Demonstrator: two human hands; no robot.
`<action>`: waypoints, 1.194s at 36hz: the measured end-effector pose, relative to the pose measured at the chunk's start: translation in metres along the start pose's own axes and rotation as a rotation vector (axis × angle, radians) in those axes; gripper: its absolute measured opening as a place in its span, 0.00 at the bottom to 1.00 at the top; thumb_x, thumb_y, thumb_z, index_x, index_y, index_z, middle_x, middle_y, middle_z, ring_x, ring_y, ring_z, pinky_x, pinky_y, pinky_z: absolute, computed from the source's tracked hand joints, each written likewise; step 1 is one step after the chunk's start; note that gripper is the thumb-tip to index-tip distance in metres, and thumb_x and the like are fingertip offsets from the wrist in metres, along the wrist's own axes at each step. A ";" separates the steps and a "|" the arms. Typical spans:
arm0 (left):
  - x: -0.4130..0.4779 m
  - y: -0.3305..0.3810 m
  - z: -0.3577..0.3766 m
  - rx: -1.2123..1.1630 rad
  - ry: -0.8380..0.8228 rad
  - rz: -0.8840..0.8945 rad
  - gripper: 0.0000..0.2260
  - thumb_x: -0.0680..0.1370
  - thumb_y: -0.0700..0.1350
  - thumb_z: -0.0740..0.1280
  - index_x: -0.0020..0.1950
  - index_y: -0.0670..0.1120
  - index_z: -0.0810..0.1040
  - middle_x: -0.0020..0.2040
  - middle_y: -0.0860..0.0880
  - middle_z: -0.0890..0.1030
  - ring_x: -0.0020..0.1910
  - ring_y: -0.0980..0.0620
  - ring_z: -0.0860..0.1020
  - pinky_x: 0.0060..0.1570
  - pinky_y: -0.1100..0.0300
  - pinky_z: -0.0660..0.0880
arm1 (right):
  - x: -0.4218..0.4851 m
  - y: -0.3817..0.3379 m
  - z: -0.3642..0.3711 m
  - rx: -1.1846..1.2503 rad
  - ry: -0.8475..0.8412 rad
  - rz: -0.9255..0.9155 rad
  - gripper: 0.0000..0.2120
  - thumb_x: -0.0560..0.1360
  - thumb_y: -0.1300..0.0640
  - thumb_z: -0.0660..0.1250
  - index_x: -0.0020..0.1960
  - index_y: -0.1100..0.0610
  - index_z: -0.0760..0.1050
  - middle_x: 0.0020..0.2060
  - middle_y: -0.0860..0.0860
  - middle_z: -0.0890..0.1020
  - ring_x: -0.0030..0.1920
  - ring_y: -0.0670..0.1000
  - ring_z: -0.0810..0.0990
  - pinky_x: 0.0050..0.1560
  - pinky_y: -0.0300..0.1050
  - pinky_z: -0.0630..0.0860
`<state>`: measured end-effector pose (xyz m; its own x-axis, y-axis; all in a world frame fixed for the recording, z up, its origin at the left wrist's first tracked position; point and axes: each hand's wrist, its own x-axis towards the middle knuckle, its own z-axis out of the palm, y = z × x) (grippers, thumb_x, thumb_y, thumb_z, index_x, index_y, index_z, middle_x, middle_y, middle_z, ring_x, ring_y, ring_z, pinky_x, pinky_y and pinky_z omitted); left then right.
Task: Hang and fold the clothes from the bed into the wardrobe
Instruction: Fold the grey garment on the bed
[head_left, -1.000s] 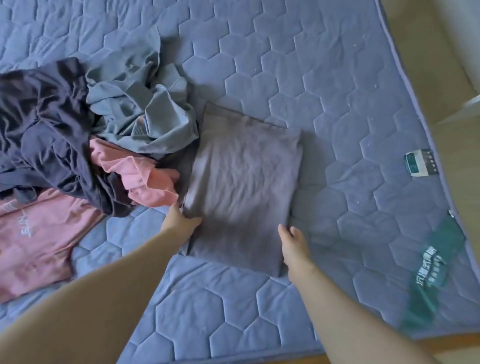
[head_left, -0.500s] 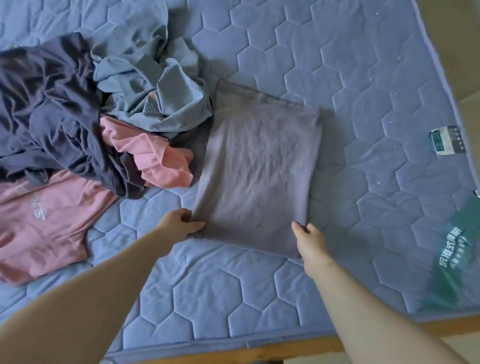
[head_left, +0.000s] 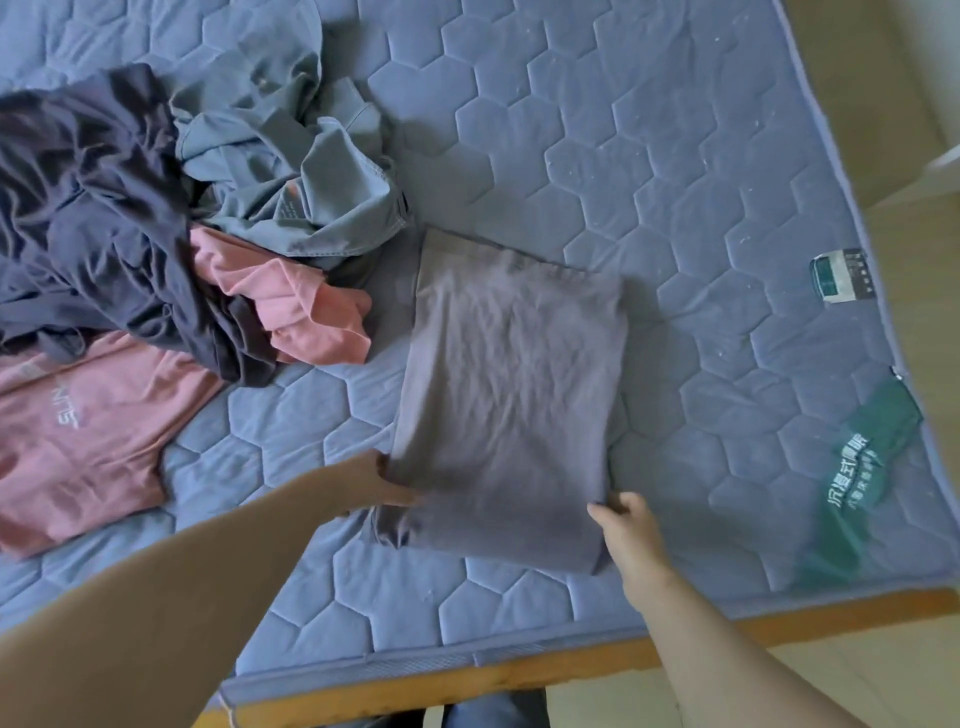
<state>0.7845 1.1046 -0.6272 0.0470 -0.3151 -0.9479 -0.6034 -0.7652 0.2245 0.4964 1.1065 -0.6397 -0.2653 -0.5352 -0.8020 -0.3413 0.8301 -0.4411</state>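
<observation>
Folded grey garment on mattress, left hand and right hand fingers grasping its near corners

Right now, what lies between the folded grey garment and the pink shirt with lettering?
In the head view, only bare quilted mattress separates folded grey garment from pink shirt.

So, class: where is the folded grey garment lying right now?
The grey garment lies mid-frame on the mattress, just right of the clothes pile, with the left hand and right hand at its near corners.

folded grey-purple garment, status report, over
Both hands, left and right, grip the folded grey-purple garment at its near corners. Garment on quilted blue mattress. Nothing blocking.
</observation>
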 end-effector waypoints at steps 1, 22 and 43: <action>0.005 0.006 0.000 -0.105 0.040 0.011 0.19 0.70 0.52 0.74 0.55 0.46 0.72 0.42 0.52 0.74 0.36 0.55 0.73 0.29 0.63 0.70 | 0.006 -0.008 0.000 0.061 0.026 -0.022 0.05 0.75 0.65 0.66 0.43 0.61 0.69 0.37 0.55 0.74 0.40 0.52 0.72 0.32 0.38 0.67; 0.008 0.128 -0.057 -0.812 0.064 0.216 0.14 0.66 0.42 0.77 0.49 0.43 0.79 0.37 0.48 0.85 0.35 0.50 0.84 0.31 0.57 0.79 | 0.056 -0.154 -0.017 0.393 0.071 -0.138 0.08 0.74 0.53 0.69 0.50 0.57 0.76 0.50 0.57 0.82 0.48 0.56 0.79 0.54 0.53 0.76; -0.011 0.068 0.006 -0.620 0.189 -0.030 0.23 0.68 0.58 0.73 0.55 0.47 0.73 0.43 0.53 0.76 0.42 0.56 0.74 0.45 0.60 0.70 | 0.026 -0.061 -0.024 0.205 -0.057 -0.078 0.12 0.76 0.56 0.66 0.57 0.60 0.77 0.48 0.52 0.80 0.44 0.50 0.77 0.46 0.43 0.71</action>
<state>0.7386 1.0596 -0.6025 0.2298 -0.3390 -0.9123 -0.0306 -0.9394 0.3414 0.4892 1.0384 -0.6238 -0.1919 -0.5939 -0.7813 -0.1663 0.8043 -0.5705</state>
